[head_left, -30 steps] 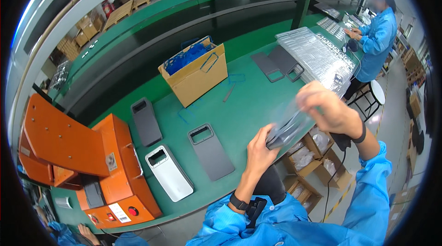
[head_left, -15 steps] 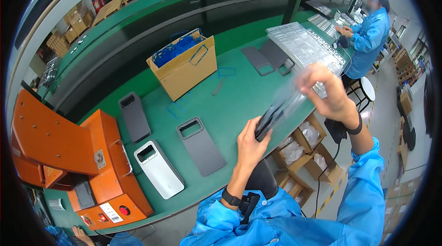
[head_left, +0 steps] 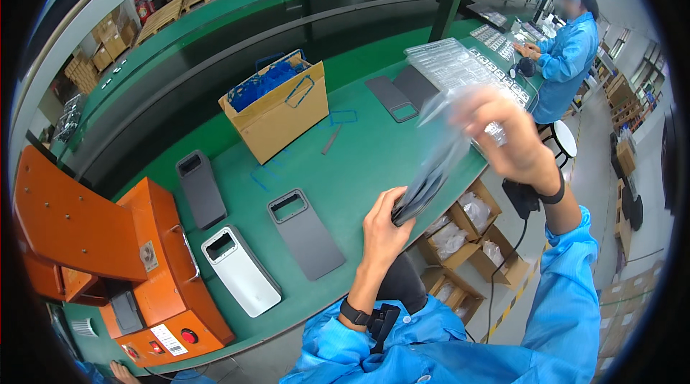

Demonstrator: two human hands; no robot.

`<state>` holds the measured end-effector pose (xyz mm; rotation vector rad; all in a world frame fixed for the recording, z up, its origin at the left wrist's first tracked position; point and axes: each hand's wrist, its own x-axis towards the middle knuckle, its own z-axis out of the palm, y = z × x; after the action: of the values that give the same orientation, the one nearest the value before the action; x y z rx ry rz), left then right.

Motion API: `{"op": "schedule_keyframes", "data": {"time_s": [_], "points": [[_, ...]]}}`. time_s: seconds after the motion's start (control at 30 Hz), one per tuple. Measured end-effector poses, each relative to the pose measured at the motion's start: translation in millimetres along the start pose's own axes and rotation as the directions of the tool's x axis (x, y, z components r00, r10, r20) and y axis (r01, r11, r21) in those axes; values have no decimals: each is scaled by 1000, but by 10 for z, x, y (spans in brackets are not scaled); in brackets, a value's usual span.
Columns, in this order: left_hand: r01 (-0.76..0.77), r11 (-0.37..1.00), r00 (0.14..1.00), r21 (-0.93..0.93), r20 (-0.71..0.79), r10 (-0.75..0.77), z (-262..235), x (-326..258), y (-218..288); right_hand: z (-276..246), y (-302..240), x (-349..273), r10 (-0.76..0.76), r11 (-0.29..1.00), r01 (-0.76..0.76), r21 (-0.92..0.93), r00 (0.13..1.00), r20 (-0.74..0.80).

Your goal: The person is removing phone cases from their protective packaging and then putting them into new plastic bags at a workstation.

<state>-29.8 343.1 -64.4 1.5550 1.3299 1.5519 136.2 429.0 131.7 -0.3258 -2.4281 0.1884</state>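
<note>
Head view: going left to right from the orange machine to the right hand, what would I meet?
Orange machine, white casing, flat grey panel, left hand, blurred dark-and-clear bundle, right hand.

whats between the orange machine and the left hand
In the head view: a white casing, then a gray casing nearer the left hand.

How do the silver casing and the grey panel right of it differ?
The silver casing is pale and shiny; the grey panel is dull. The casing looks thick; the panel looks thin. The casing lies nearer the orange machine, the panel nearer the left hand. Both lie on the green table, each cut open near one end.
</note>
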Motion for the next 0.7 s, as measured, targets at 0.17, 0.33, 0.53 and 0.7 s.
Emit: {"op": "schedule_keyframes", "data": {"time_s": [0.17, 0.33, 0.53, 0.7], "points": [[84, 996, 995, 6, 61, -84, 10, -3, -18, 1, -16, -5, 42, 999, -43, 29, 998, 46], [31, 998, 999, -57, 43, -29, 39, 1, 9, -112, 10, -1, 1, 1000, -3, -10, 987, -160], [53, 998, 999, -27, -3, -53, 26, -7, -25, -47, 13, 226, -83, 988, 71, -137, 993, -85], [13, 1000, 1000, -20, -10, -13, 21, 20, 9, -96, -39, 139, 5, 999, -1, 50, 996, -90]]}}
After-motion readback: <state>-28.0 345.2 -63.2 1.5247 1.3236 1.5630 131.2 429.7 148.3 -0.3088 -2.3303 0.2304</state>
